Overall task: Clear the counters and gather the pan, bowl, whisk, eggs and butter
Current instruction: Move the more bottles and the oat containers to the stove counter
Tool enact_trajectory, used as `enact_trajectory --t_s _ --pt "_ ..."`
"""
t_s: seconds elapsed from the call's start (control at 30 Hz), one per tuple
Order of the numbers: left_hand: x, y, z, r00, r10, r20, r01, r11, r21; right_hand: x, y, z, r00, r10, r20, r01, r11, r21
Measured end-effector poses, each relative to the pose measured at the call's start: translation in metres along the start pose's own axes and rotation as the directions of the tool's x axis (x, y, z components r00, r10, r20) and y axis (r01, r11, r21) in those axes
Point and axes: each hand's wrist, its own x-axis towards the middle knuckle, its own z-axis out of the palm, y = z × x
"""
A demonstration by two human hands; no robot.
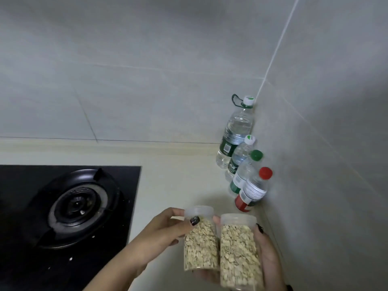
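Head view: left hand [165,229] and right hand [267,255] each grip an oat jar [200,244], bases cut off.

Dim, flat indoor light, no hard shadows. Soft shade darkens the wall tiles [336,80] right of the corner water bottle [236,133]; a faint shadow sits just behind it. Small specular glints on the burner [80,206]. Strong wide-angle bowing: grout lines tilt and curve toward the edges. Slightly soft, compression-smeared detail.
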Motion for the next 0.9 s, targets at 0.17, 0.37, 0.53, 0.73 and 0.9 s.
enact_trajectory --t_s 0.17,0.37,0.53,0.73,0.9 --pt "-0.029 -0.027 -0.038 0.982 0.009 -0.19 -0.037 0.989 -0.146 0.045 0.03 0.011 0.986 0.157 0.049 -0.154 0.986 -0.066" --pt "-0.07 -0.061 -0.082 0.911 0.003 -0.411 -0.097 0.973 -0.209 0.075 0.082 0.055 0.925 0.364 0.105 -0.36 0.931 -0.055" --pt "-0.099 -0.096 -0.124 0.751 -0.019 -0.66 -0.103 0.984 -0.145 0.099 0.112 0.09 0.885 0.434 -0.168 -0.46 0.871 -0.171" --pt "-0.122 -0.139 -0.158 0.572 0.012 -0.82 -0.09 0.995 -0.049 0.122 0.159 0.11 0.879 0.323 -0.35 -0.467 0.728 -0.502" --pt "-0.128 -0.163 -0.169 0.543 0.057 -0.838 -0.083 0.996 0.014 0.129 0.193 0.116 0.926 0.126 -0.355 -0.363 0.551 -0.752"
